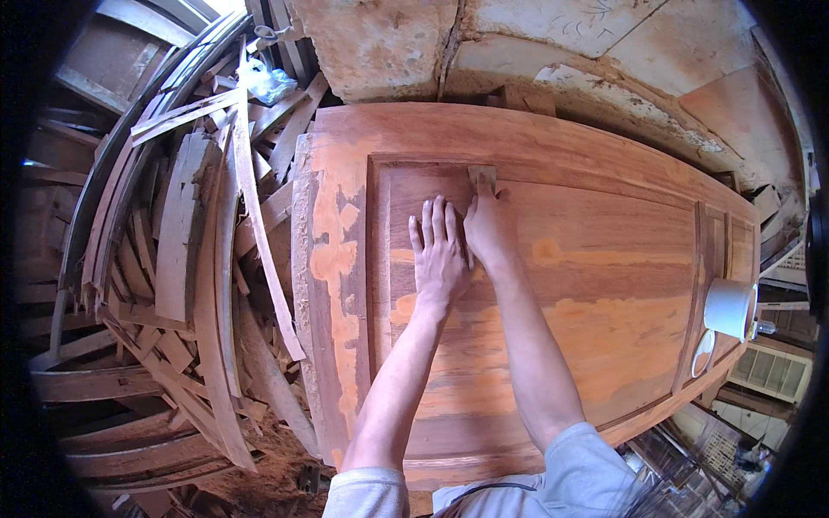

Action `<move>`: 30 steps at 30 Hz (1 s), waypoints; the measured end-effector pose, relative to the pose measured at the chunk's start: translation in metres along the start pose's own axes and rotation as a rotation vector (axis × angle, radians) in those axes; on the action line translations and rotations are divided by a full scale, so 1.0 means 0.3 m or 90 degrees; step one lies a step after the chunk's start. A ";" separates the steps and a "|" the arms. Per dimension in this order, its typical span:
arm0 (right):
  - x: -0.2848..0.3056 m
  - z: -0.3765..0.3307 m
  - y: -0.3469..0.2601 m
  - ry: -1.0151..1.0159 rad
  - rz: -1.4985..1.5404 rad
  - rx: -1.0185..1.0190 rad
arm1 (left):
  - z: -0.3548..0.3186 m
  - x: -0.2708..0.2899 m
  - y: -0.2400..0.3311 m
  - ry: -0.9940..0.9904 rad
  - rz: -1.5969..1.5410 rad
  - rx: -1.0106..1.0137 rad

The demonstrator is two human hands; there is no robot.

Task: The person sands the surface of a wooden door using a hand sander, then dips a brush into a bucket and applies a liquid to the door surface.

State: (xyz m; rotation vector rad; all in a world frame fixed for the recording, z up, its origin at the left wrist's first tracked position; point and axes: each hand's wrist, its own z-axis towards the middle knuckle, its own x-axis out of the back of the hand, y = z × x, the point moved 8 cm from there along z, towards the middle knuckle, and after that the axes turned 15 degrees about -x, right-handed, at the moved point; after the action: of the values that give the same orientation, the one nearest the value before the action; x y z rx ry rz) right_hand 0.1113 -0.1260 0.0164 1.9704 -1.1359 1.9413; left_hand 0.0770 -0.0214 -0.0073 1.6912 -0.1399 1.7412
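Note:
A reddish-brown panelled wooden door [596,224] lies flat in front of me, with pale orange patches smeared over its frame and panel. My left hand [442,255] rests flat on the upper left of the recessed panel, fingers stretched out. Close beside it, my right hand [489,231] is closed on a small flat greenish-brown piece [482,176] that looks like folded sandpaper. That piece is pressed against the panel's far edge, where it meets the moulding. Part of it is hidden under the fingers.
A white cylindrical container [728,308] stands on the door's right end, beside a white ring-shaped item [704,352]. Scrap boards [186,229] crowd the left, with a pale plastic bag [267,82] on top. Stained pale slabs [371,47] border the far side.

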 end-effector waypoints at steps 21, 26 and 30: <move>0.042 0.018 0.202 -0.437 0.661 -0.349 | 0.000 0.044 0.016 0.072 -0.014 0.003; -0.021 0.018 0.161 -0.461 0.591 -0.356 | -0.002 0.050 0.012 0.068 -0.029 0.008; -0.037 0.087 0.147 -0.452 0.580 -0.312 | 0.011 0.050 0.035 0.069 -0.025 0.004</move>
State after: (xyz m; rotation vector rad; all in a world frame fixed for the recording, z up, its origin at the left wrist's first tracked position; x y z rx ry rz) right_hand 0.1071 -0.1679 -0.0149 2.0388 -2.7290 0.9023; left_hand 0.0755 -0.0251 0.0107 1.5887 -0.0520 1.8005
